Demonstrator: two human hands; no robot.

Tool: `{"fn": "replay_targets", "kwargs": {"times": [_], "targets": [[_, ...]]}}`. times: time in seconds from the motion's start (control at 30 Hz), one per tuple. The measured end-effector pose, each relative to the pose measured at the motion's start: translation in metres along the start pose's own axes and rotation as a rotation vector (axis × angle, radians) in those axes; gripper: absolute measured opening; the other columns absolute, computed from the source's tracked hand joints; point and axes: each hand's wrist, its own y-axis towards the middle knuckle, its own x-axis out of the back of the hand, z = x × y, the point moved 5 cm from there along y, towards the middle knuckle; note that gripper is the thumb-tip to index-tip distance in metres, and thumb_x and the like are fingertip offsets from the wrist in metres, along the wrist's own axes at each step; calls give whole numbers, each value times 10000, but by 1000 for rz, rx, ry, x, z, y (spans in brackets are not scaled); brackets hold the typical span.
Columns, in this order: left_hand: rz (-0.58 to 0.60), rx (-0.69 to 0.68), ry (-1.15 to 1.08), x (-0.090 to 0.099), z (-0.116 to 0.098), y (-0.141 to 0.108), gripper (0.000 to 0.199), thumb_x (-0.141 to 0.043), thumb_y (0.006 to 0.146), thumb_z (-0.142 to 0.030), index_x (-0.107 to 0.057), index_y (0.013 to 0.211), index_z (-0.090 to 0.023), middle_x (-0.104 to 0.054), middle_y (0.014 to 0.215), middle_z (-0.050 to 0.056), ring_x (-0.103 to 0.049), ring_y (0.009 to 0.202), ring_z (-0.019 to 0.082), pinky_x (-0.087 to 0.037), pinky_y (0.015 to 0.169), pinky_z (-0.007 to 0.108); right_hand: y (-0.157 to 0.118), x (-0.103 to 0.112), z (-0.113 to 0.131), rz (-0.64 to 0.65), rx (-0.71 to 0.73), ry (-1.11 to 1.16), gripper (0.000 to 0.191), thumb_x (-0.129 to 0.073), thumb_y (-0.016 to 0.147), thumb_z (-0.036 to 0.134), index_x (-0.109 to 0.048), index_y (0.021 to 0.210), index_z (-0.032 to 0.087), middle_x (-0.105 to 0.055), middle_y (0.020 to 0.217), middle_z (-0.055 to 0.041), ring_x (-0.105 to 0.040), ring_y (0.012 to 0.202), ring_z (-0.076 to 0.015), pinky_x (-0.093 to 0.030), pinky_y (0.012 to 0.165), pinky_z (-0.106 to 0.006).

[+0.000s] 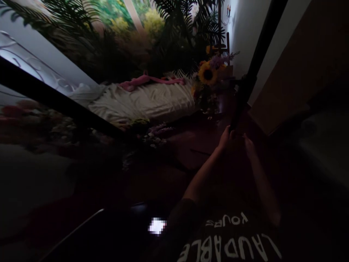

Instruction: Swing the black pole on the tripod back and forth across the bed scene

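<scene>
Draped platform (pixel 152 100), pale cloth over its top. Dark pole (pixel 260 51), slanting up rightward, its lower part before the platform's right edge. Pink plush toy (pixel 145 79), lying along the far edge. Left hand (pixel 225 137), reached forward, grip closed around the pole; right hand (pixel 248 142), raised just beside it, fingers upward, grip too dim to judge.

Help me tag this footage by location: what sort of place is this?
Probably a dim photo studio or decorated display set, judging by the garden-scene backdrop, the platform draped in pale cloth before it, and the sunflower arrangement alongside.
</scene>
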Motion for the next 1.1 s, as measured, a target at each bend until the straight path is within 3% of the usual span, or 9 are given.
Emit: {"fn": "replay_targets", "kwargs": {"times": [0.2,0.4,0.53,0.67,0.8,0.97,1.1], "targets": [[-52,5,2,1,4,-3,325,-424,947,-386,-493,1200,-194,-663,963,64,-632,853,162,-485,793,277,2,-14,12,21,-32,54,513,-676,659,663,-708,845,187,-733,857,-29,-681,873,-201,-527,777,-301],[-63,53,10,1,-2,-5,302,-444,940,-381,-505,1175,-199,-668,934,51,-634,789,156,-477,724,262,2,-13,13,14,-23,64,458,-690,651,608,-672,805,177,-717,829,-34,-666,845,-187,-509,743,-283],[-70,39,21,0,-3,-4,277,-436,944,-351,-509,1160,-194,-665,926,52,-624,778,148,-471,712,255,1,-11,15,-21,29,62,392,-729,639,511,-635,859,200,-710,893,-33,-653,893,-188,-516,779,-299],[-79,24,35,0,-1,-3,270,-431,944,-333,-506,1164,-196,-654,921,44,-610,782,137,-468,717,244,0,-13,21,23,130,103,390,-748,618,433,-611,917,223,-701,990,-35,-641,964,-190,-513,854,-328],[-76,6,20,0,-1,-3,243,-421,945,-322,-510,1136,-201,-649,917,40,-605,785,133,-467,723,243,-3,-17,28,53,241,90,335,-724,633,368,-598,913,234,-694,927,-22,-637,905,-179,-502,873,-340],[-52,38,-22,-1,1,-5,287,-426,942,-364,-496,1172,-206,-651,879,30,-604,739,123,-473,725,245,-1,-15,34,-95,323,33,99,-615,689,285,-629,759,216,-684,860,-42,-631,875,-189,-491,882,-362],[-36,32,-50,-1,2,-6,302,-430,939,-381,-496,1172,-201,-653,883,33,-602,725,117,-473,729,251,6,-10,44,-165,402,-17,137,-614,707,303,-628,619,198,-686,932,-70,-633,938,-204,-490,894,-361]]}}
